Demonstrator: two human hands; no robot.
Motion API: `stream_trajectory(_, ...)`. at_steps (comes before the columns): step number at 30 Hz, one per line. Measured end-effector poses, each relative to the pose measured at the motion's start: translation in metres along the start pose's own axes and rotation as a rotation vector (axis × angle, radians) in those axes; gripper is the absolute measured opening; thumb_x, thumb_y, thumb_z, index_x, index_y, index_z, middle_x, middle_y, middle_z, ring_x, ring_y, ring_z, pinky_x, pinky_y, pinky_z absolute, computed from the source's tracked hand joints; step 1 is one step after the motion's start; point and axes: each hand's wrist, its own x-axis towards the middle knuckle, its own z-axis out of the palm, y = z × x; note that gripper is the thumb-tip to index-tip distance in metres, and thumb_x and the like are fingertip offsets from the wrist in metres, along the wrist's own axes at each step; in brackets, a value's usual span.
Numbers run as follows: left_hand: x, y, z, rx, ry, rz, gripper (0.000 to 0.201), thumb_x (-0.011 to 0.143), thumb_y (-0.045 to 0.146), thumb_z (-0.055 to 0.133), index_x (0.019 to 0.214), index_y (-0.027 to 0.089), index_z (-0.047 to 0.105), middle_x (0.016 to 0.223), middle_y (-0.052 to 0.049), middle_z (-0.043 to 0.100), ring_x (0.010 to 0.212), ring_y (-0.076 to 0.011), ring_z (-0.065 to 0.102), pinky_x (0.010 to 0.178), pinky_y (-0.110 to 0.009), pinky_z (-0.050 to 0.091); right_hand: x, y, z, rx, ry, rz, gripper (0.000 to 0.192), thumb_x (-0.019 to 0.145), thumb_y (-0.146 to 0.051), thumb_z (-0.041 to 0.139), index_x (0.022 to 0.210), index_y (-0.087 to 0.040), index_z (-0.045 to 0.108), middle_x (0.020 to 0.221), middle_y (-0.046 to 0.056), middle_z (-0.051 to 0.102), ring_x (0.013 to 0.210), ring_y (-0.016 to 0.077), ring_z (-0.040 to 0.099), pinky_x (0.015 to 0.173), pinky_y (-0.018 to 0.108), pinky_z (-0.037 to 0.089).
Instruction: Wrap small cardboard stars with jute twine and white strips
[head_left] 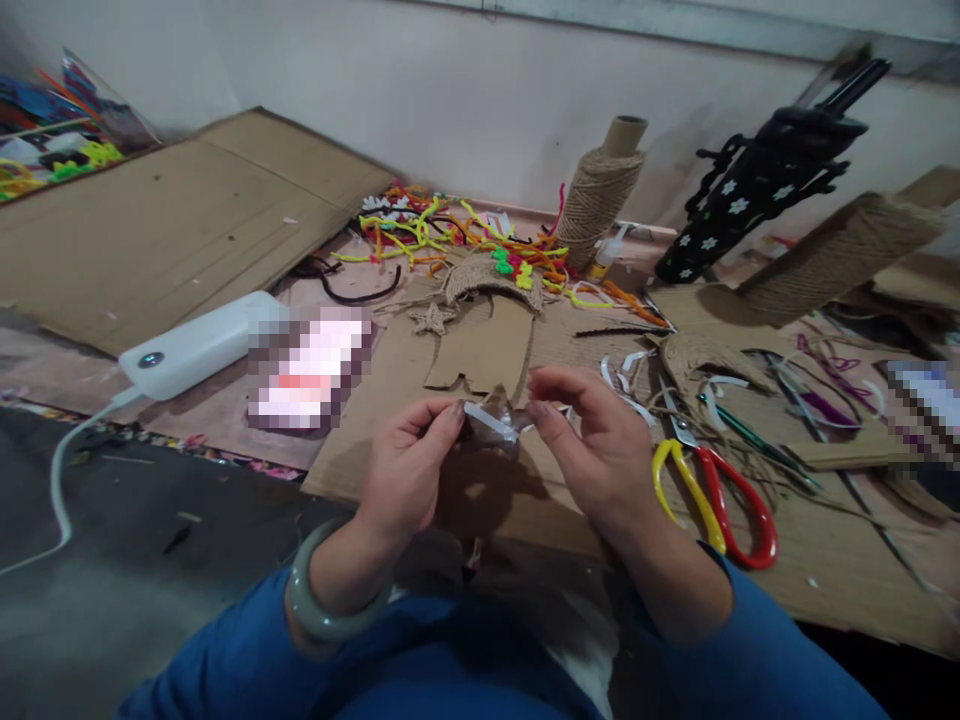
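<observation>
Between my hands is a small brown cardboard piece (pixel 487 438) with pointed edges, perhaps a star, with a white strip of tape (pixel 489 421) and a shiny patch on it. My left hand (pixel 405 465) is closed, thumb and forefinger pinching its left side. My right hand (pixel 604 450) is closed in a pinch at the right side; what lies between its fingertips is too small to make out. Just beyond lies a cut cardboard piece (pixel 480 345), with a twine-wrapped star (pixel 430 319) and a twine-wrapped crescent (pixel 487 275) bearing small coloured flowers.
Scissors (pixel 739 505) with yellow and red handles lie by my right forearm, near a green pen-like tool (pixel 757 440). Twine rolls (pixel 604 190) and a black flowered holder (pixel 739 190) stand behind. A phone (pixel 311 370) and white power bank (pixel 199 345) are left. Pipe cleaners (pixel 420 230) lie heaped.
</observation>
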Motion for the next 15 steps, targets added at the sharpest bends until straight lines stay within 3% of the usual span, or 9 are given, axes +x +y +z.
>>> stream_trajectory(3, 0.0002, 0.0009, 0.0002, -0.047, 0.008, 0.003, 0.017, 0.067, 0.034, 0.076, 0.071, 0.018, 0.072, 0.061, 0.002, 0.065, 0.057, -0.0074, 0.055, 0.054, -0.018, 0.043, 0.0031, 0.0027, 0.0015, 0.044, -0.151, 0.167, 0.029, 0.078, -0.027, 0.062, 0.105, -0.018, 0.059, 0.089, 0.005, 0.068, 0.076, 0.0165, 0.064, 0.069, 0.030, 0.052)
stream_trajectory(6, 0.0003, 0.0010, 0.0001, -0.096, -0.028, 0.000, 0.018, 0.069, 0.037, 0.074, 0.072, 0.019, 0.072, 0.065, 0.001, 0.068, 0.061, -0.0103, 0.059, 0.060, -0.022, 0.047, 0.0043, 0.0042, 0.0033, 0.075, -0.291, 0.245, 0.018, 0.078, -0.024, 0.058, 0.094, -0.017, 0.063, 0.074, 0.002, 0.068, 0.063, 0.0142, 0.062, 0.058, 0.026, 0.048)
stream_trajectory(9, 0.0004, 0.0011, 0.0000, -0.099, -0.062, -0.005, 0.023, 0.069, 0.041, 0.074, 0.072, 0.018, 0.071, 0.066, -0.001, 0.069, 0.063, -0.0129, 0.062, 0.063, -0.026, 0.050, 0.0046, 0.0040, 0.0028, 0.072, -0.299, 0.243, 0.016, 0.078, -0.024, 0.057, 0.090, -0.017, 0.065, 0.071, 0.001, 0.069, 0.062, 0.0139, 0.061, 0.057, 0.025, 0.047)
stream_trajectory(15, -0.0003, 0.0010, -0.0009, -0.014, -0.066, -0.049, 0.018, 0.065, 0.033, 0.079, 0.070, 0.017, 0.071, 0.064, 0.000, 0.069, 0.060, -0.0095, 0.061, 0.060, -0.020, 0.049, 0.0087, -0.0016, -0.0036, 0.100, -0.323, 0.269, 0.020, 0.076, -0.026, 0.056, 0.090, -0.016, 0.064, 0.069, 0.002, 0.068, 0.058, 0.0135, 0.060, 0.053, 0.025, 0.046)
